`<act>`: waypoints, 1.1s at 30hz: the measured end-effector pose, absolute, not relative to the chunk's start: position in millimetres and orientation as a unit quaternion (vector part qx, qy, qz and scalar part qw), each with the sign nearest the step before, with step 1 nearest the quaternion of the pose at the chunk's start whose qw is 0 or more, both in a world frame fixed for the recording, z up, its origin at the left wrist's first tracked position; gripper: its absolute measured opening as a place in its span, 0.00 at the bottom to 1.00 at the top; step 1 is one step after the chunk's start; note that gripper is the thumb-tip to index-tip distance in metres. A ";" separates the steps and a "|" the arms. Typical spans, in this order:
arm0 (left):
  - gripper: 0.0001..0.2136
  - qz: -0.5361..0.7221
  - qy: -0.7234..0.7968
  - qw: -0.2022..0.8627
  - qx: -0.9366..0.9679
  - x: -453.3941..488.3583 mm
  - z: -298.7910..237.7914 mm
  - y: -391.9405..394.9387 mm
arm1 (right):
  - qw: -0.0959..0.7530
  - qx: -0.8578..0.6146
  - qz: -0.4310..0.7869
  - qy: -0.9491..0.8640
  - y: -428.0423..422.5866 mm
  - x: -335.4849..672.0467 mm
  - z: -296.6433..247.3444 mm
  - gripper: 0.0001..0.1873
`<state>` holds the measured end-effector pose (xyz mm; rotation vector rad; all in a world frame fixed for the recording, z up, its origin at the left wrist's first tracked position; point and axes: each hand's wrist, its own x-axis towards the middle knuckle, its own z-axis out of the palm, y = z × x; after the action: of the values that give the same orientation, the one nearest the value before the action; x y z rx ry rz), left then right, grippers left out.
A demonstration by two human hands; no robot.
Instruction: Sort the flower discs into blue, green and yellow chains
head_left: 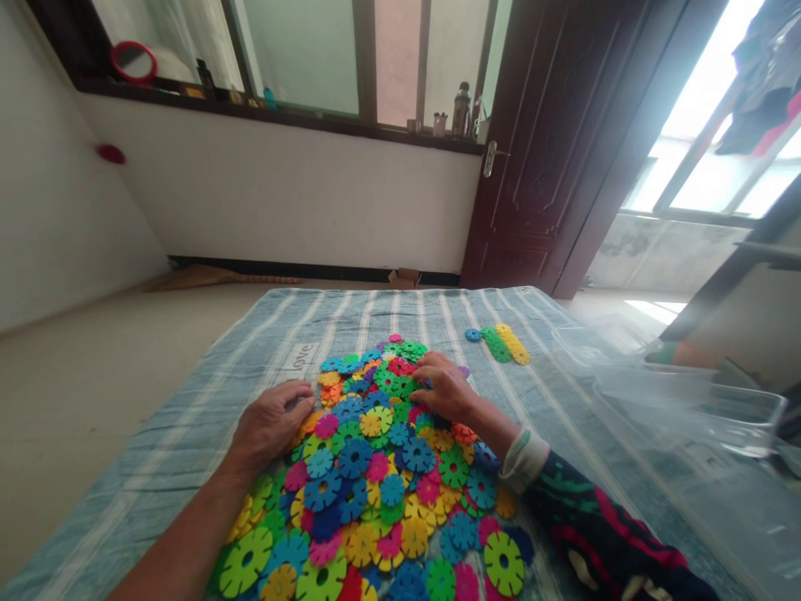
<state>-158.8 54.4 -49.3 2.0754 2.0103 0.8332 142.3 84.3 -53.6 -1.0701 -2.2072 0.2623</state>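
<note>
A broad pile of notched plastic discs (355, 457) in many colours lies on a striped blue cloth (250, 325). At the pile's left edge rests my left hand (275, 416), thumb and fingers apart, with no disc seen in it. My right hand (443, 387) reaches over the upper right of the heap, its fingers curved and apart near a green disc (394, 382) and a red disc (400, 366). Beyond that hand lie a row of green discs (496, 344), a row of yellow discs (513, 345) and a single blue disc (473, 335).
Clear plastic boxes (744, 417) stand on the right side of the cloth. Past the far edge are a small cardboard box (405, 278) on the floor, a brown door (551, 142) and a window ledge with a thermos (461, 110).
</note>
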 end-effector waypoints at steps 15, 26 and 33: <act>0.24 0.251 0.684 0.089 0.680 -162.1 -47.0 60.4 | 0.393 -0.615 0.055 -0.682 133.5 284.7 -31.1 0.07; 0.25 0.253 0.691 0.092 0.671 -159.4 -44.7 59.4 | 0.356 -0.646 0.034 -0.674 142.9 312.3 -61.7 0.09; 0.26 0.255 0.691 0.095 0.670 -161.3 -46.7 60.8 | 0.351 -0.648 0.019 -0.676 143.4 320.5 -68.3 0.12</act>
<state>-161.3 60.8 -46.7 1.9861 2.0479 0.7548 320.5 143.4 -68.3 -1.6771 -1.7504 0.0482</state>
